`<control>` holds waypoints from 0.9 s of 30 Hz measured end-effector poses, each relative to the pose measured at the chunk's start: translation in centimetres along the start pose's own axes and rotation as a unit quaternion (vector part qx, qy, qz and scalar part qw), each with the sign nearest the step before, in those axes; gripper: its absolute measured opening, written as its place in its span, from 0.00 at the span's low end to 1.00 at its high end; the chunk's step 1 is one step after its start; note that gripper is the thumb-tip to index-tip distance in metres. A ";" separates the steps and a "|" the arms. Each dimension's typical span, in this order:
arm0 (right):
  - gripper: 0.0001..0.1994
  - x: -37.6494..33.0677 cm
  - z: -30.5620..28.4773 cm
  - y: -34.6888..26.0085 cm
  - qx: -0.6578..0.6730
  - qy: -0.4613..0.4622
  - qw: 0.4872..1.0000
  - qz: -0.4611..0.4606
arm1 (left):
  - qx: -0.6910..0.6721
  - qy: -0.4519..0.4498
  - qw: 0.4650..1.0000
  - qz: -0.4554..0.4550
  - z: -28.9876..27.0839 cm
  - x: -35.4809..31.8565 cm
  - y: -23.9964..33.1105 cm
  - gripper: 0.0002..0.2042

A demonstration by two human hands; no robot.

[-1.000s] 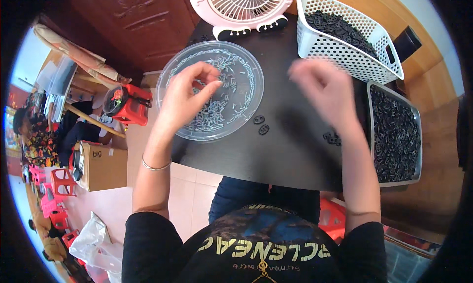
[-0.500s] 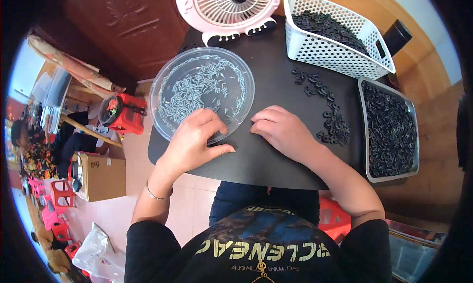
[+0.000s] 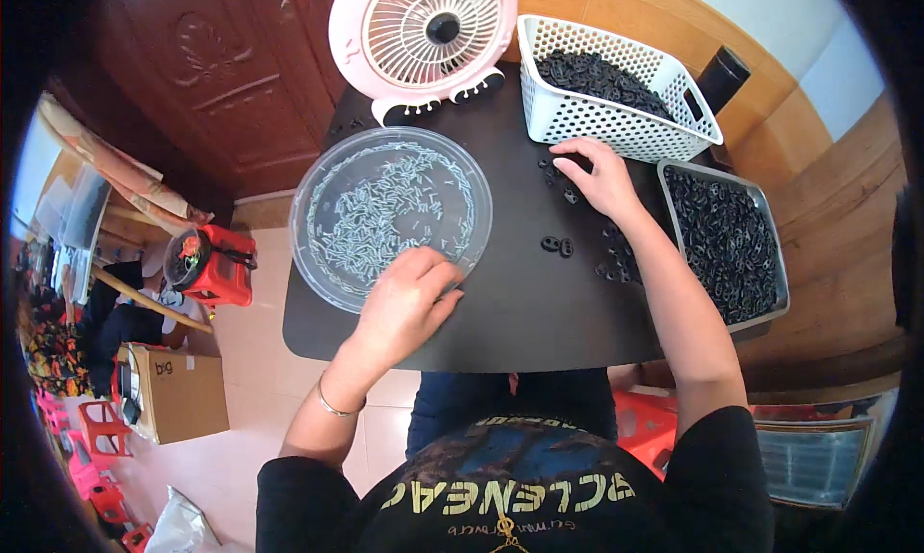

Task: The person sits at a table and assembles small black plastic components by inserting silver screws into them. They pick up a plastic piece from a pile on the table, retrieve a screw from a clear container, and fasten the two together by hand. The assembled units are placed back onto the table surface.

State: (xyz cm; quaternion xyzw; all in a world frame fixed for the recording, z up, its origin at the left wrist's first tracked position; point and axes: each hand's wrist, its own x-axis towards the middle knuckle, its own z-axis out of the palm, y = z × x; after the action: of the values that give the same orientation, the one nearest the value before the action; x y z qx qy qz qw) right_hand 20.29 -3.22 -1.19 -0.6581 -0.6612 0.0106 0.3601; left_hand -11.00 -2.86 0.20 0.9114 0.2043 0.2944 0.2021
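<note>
My left hand [image 3: 414,298] is at the near right rim of a round clear plastic tub [image 3: 300,216], fingers curled in with thumb against them; whatever it may hold is hidden. Small silvery metal pins [image 3: 361,228] are spread in the tub. My right hand [image 3: 602,180] reaches forward just in front of the white basket, its thumb and forefinger parted above small black plastic pieces [image 3: 547,166]. Two black pieces [image 3: 556,247] with holes lie on the dark table [image 3: 481,327] between my hands. More loose black pieces [image 3: 618,259] lie beside my right forearm, partly hidden by it.
A white perforated basket [image 3: 616,125] of black pieces stands at the back right, with a metal tray [image 3: 760,308] of them nearer me. Behind the tub is a pink fan [image 3: 423,43]. Left of the table are a red stool [image 3: 226,264] and a cardboard box [image 3: 183,394] on the floor.
My right hand has moved forward and right, from near the tub to the loose black pieces. My left hand's fingers have drawn together. Two pieces now lie mid-table, and the view has shifted.
</note>
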 end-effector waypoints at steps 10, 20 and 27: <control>0.08 -3.3 1.3 -6.5 0.080 -0.047 0.995 -0.030 | -0.003 0.014 1.000 -0.001 0.0 -0.8 -0.2 0.09; 0.20 -7.1 -1.4 -2.3 -0.142 0.068 0.976 0.153 | -0.002 0.029 0.999 0.024 0.2 -0.6 0.0 0.08; 0.20 -7.3 -0.3 -5.7 -0.046 -0.028 0.997 0.063 | 0.006 0.031 0.999 0.007 0.5 -0.4 0.4 0.07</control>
State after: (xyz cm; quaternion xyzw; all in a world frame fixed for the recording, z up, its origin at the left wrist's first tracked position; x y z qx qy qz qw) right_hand 14.58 -10.56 -1.56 -0.7140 -0.6278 0.0215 0.3092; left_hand -10.85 -3.54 -0.16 0.9045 0.2060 0.3228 0.1876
